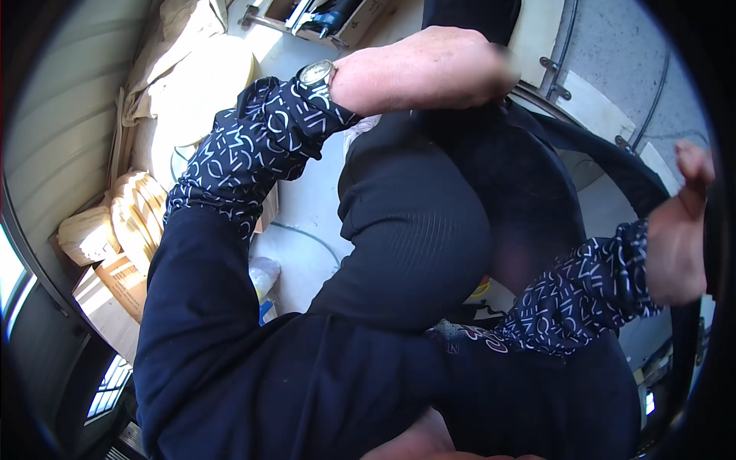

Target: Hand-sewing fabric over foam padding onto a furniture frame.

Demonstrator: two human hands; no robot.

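My left hand [441, 67] shows its back, with a watch [316, 74] on the wrist and a black-and-white patterned sleeve cover [241, 146] below it. Its fingers curl down out of sight, and the blurred far end lies over dark material [471, 19]; what they hold is hidden. Out at the right rim is my right hand [694, 165], blurred and partly cut off, so its grip does not show. A wide black band [606, 149] curves between the hands, and a smooth dark panel [529, 184] lies beside my bent knee [429, 222] in black trousers.
Cardboard boxes [123, 284] and stacked tan pieces [138, 215] stand at the left by a ribbed wall [65, 115]. A wooden tray [360, 27] with tools lies at the top. White panels [598, 103] with metal brackets and a dark cable [655, 92] are at the upper right.
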